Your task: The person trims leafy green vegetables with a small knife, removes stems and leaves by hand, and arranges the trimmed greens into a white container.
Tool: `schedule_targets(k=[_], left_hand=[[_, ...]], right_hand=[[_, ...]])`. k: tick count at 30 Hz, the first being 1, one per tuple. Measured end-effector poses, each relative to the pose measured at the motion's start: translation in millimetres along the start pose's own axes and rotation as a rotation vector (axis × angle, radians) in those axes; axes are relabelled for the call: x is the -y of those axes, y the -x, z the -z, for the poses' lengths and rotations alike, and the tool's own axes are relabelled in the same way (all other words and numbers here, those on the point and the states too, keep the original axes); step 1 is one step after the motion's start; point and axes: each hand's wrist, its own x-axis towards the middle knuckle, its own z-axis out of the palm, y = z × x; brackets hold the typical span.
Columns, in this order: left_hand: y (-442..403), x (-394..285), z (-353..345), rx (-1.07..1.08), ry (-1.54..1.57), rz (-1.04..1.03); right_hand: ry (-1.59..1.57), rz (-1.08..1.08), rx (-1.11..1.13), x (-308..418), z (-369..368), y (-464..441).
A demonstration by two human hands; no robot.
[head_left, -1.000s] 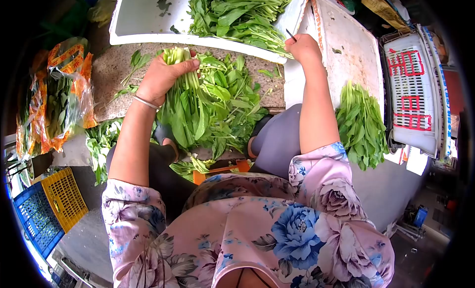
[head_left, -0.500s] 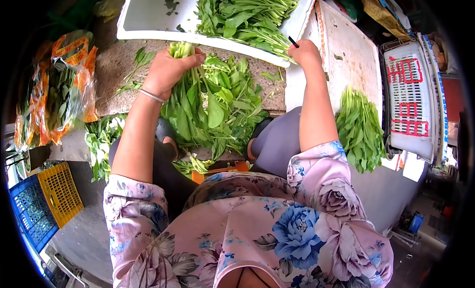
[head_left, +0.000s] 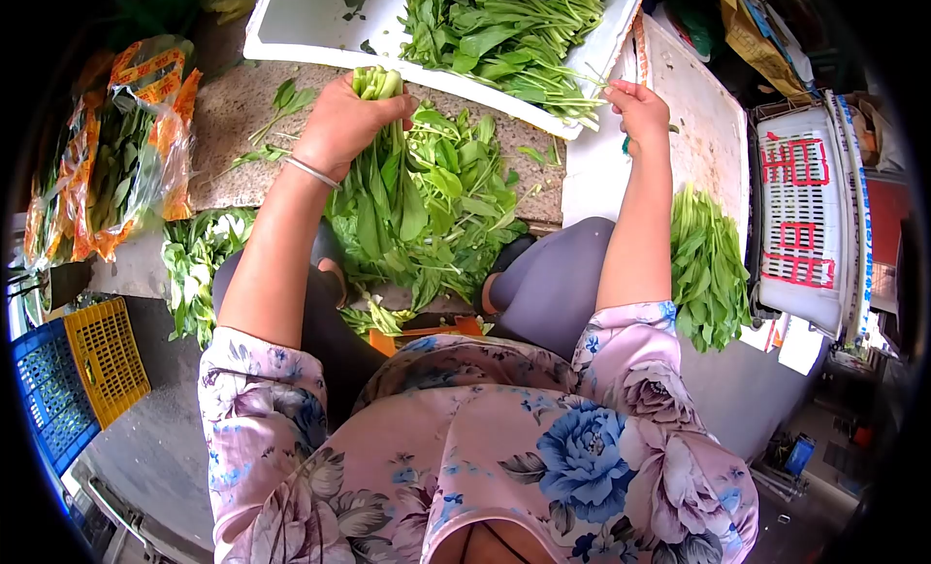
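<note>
My left hand (head_left: 344, 123) is closed around a bunch of leafy greens (head_left: 388, 181), pale stem ends up and leaves hanging down. Below the bunch lies a loose heap of the same greens (head_left: 456, 205). At the right, my right hand (head_left: 640, 113) pinches a thin green stem (head_left: 598, 80) between thumb and fingertips, beside the corner of a white foam box (head_left: 320, 48). Something small and teal (head_left: 626, 146) shows under that hand; its kind is unclear. Inside the box rests a pile of greens (head_left: 499, 40), stems pointing right.
Another bunch of greens (head_left: 708, 273) leans against a stained white foam lid (head_left: 693, 108) on the right. Plastic-bagged greens (head_left: 121, 157) stand at left, above yellow (head_left: 107, 355) and blue crates (head_left: 53, 399). A white slotted basket (head_left: 800, 205) is far right.
My right hand has shifted right, from the pile's stem ends to beyond the box corner, and now pinches a stem. The black tip above it no longer shows. My left hand keeps its bunch.
</note>
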Motion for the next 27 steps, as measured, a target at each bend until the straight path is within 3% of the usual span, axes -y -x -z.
schedule_targets(k=[5,12,17,20,21,23,24,26,27], left_hand=[[-1.9,1.8,-3.6,-0.027,-0.079,-0.043],[-3.0,0.2,-11.0,-0.067,-0.105,-0.056],[-15.0,11.7,-12.5,-0.171,-0.281,-0.145],[-14.7,1.6,-9.9,-0.271,-0.427,-0.148],[-13.9,-2.0,-8.2,-0.34,-0.516,-0.115],[-27.1,8.5,6.0,-0.424,-0.647,-0.221],[-28.7,9.4,9.3,-0.432,-0.663,-0.235],[-29.5,11.7,12.2,-0.439,-0.678,-0.249],[-29.6,14.6,12.2,-0.395,-0.601,-0.229]], right_hand=[[-0.381,-0.032,-0.068,10.7,6.7,2.6],[-1.011,-0.084,0.018,6.5,21.9,-4.6],[-1.137,-0.033,0.055,14.9,19.9,5.2],[-0.731,0.175,0.454,18.8,17.7,16.8],[-0.619,0.129,0.568,27.2,16.8,29.1],[-0.198,0.171,0.339,34.2,7.8,34.1],[-0.199,0.169,0.338,29.9,7.0,29.9],[0.39,0.181,-0.065,10.6,3.9,13.3],[0.393,0.182,-0.065,-0.4,4.6,8.3]])
